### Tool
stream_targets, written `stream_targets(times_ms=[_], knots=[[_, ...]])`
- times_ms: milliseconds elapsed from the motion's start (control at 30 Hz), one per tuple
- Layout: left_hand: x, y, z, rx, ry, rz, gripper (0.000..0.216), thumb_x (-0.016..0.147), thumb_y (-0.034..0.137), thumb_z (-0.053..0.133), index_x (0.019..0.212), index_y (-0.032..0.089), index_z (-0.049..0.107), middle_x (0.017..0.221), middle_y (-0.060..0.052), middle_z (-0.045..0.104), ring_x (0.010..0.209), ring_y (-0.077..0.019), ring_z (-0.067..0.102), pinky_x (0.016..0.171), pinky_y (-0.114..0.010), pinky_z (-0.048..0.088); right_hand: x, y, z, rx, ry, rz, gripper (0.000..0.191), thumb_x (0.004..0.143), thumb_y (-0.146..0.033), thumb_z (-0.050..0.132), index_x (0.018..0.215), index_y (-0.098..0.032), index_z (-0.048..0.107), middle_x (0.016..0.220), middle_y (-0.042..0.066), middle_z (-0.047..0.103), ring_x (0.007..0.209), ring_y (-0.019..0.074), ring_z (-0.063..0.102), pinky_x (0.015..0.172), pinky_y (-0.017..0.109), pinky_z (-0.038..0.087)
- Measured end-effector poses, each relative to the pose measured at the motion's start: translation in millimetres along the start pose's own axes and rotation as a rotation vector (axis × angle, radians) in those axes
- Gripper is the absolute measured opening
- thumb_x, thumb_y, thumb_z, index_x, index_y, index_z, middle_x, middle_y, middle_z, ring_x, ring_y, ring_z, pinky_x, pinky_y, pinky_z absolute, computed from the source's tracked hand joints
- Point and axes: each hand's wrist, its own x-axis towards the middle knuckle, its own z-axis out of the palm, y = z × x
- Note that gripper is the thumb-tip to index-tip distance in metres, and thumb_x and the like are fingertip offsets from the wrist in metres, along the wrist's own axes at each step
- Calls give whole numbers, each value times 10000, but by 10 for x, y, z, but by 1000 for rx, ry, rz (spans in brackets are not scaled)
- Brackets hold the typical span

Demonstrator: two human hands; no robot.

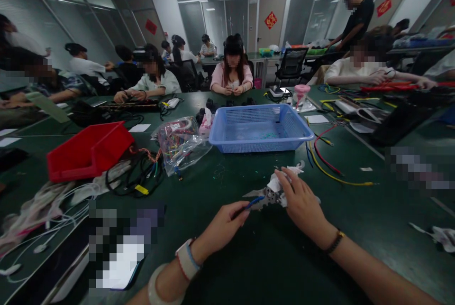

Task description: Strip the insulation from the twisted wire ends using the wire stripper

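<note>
A short blue wire (pixel 255 201) is pinched between the thumb and fingers of my left hand (pixel 225 223). Its far end meets the jaws of the wire strippers (pixel 272 195), whose pointed tips face left. Around the strippers' handles, partly wrapped in crumpled white material (pixel 275 182), my right hand (pixel 302 204) is closed. Whether the blades bite into the wire cannot be made out. Beyond the right hand, loose yellow, red and blue wires (pixel 332 178) lie on the green table (pixel 216 267).
A blue plastic basket (pixel 261 146) with small scraps stands ahead. To its left are a clear bag of wires (pixel 181 146), a red bin (pixel 90 153) and tangled black cables (pixel 131 179). White earphone cords (pixel 62 215) and a phone lie nearer left. Several people sit around the tables.
</note>
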Motion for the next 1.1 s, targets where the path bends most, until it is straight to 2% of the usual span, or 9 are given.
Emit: stream_targets(times_ms=[233, 500, 600, 833, 1100], knots=[[-17, 52, -27, 78, -19, 36, 293, 938, 295, 427, 1082, 142, 631, 706, 25, 484, 645, -113, 429, 616, -236, 334, -21, 14, 28, -22, -26, -29, 670, 770, 54, 351, 1420, -106, 311, 1424, 190, 364, 1234, 305, 444, 983, 449, 453], [-39, 64, -13, 174, -28, 109, 263, 951, 283, 422, 1007, 153, 643, 736, 15, 535, 672, -117, 475, 650, -236, 369, -14, 26, -60, -116, -16, -48, 456, 842, -33, 402, 1290, -103, 451, 1261, 203, 511, 1010, 290, 547, 851, 463, 498], [-35, 51, -26, 200, -9, 142, 261, 951, 278, 423, 978, 148, 648, 729, 13, 533, 674, -119, 484, 657, -237, 379, -4, 17, -61, -118, -30, -41, 436, 853, -41, 403, 1281, -101, 459, 1249, 202, 526, 1011, 282, 546, 855, 447, 493], [-37, 33, -70, 246, -24, 211, 272, 948, 236, 422, 1100, 158, 633, 756, 5, 541, 711, -130, 505, 683, -242, 387, -2, 31, -42, -103, -51, -86, 477, 834, -11, 396, 1303, -84, 443, 1271, 195, 527, 1043, 274, 534, 884, 420, 473], [-26, 42, -77, 167, -63, 122, 296, 958, 286, 412, 1101, 159, 638, 707, 23, 476, 653, -113, 442, 614, -225, 357, 21, 49, -12, -40, -73, -76, 440, 815, -43, 441, 1248, -98, 496, 1213, 178, 572, 1066, 274, 540, 877, 411, 469]])
